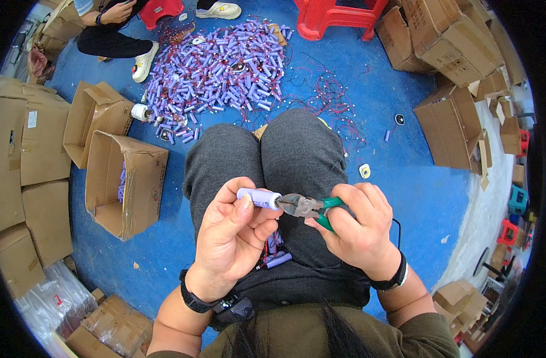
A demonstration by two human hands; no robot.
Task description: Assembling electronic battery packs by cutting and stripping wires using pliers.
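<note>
My left hand [228, 238] pinches a purple cylindrical battery cell [258, 198] between thumb and fingers, its end turned to the right. In my right hand [362, 230] are green-handled pliers [305, 206], with the fingers wrapped round the handles. The metal jaws touch or nearly touch the cell's right end; whether they grip anything there I cannot tell. More purple cells [279, 259] with red wires lie in my lap, partly hidden behind my left hand.
A large heap of purple cells [219, 68] covers the blue floor ahead. Loose red and black wires [329, 95] spread to its right. Open cardboard boxes [147, 173] stand at the left, others [449, 128] at the right. Another person's leg [115, 45] and red stools [338, 18] are beyond.
</note>
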